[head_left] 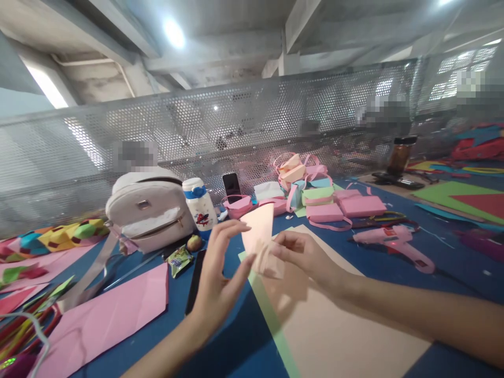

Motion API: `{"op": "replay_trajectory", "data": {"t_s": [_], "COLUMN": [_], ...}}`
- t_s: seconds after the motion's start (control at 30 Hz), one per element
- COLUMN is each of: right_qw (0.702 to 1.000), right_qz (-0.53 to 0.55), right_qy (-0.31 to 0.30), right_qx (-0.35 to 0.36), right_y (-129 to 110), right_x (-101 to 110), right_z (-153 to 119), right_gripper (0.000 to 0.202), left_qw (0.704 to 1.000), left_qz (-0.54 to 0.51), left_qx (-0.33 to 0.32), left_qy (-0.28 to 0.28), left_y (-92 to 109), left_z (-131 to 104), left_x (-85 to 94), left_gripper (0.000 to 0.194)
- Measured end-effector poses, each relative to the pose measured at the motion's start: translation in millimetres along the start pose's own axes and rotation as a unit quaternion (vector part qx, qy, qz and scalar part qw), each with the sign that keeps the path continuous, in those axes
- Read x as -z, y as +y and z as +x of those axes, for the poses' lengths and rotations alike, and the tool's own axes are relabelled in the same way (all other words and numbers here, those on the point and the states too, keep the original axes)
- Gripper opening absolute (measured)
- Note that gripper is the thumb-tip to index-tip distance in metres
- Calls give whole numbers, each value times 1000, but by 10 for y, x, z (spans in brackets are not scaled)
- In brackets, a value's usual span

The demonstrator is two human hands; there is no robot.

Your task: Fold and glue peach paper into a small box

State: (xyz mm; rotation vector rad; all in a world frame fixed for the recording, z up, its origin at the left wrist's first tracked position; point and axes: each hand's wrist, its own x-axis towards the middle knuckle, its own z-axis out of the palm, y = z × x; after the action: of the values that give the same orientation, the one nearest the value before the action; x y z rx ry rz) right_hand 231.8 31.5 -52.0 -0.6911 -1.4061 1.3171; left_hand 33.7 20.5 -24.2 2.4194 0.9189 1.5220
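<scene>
Pinching a folded cream paper piece (259, 226) above the peach paper sheet (334, 325) in the right hand (305, 257), with the left hand (220, 270) spread loosely at its edge; apparently shaping folds, probably needing careful two-handed alignment next.

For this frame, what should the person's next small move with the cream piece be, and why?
Probably close the left hand gently on the cream piece to steady it. The right hand already pinches its lower right side, while the left is spread open at its left edge; whether the left touches it is hard to tell.
</scene>
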Motion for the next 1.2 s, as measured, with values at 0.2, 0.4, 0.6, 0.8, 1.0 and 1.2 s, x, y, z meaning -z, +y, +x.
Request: {"op": "replay_trajectory", "data": {"t_s": [0.2, 0.4, 0.6, 0.8, 1.0, 1.2], "right_qw": [999, 999, 998, 999, 999, 994], "right_qz": [-1, 35, 20, 9, -39, -104], "right_qy": [47, -6, 15, -4, -14, -15], "right_qx": [24, -22, -64, -33, 0, 25], "right_y": [148, 199, 144, 192, 246, 273], "right_x": [1, -44, -57, -27, 4, -4], "right_z": [-16, -102, -133, -117, -102, -121], "right_gripper": [25, 24, 33, 30, 28, 28], "left_qw": [998, 996, 997, 997, 992, 981], "left_qz": [-10, -30, -35, -46, -93, -124], "left_qx": [55, 74, 57, 58, 75, 147], "left_qy": [-35, -31, -30, -28, -41, -6], "left_y": [-55, -137, -176, -201, -154, -103], "left_z": [-312, -332, -313, -332, -311, -309], "left_x": [-302, -352, -349, -355, -327, -357], "left_gripper": [48, 35, 32, 33, 30, 4]}}
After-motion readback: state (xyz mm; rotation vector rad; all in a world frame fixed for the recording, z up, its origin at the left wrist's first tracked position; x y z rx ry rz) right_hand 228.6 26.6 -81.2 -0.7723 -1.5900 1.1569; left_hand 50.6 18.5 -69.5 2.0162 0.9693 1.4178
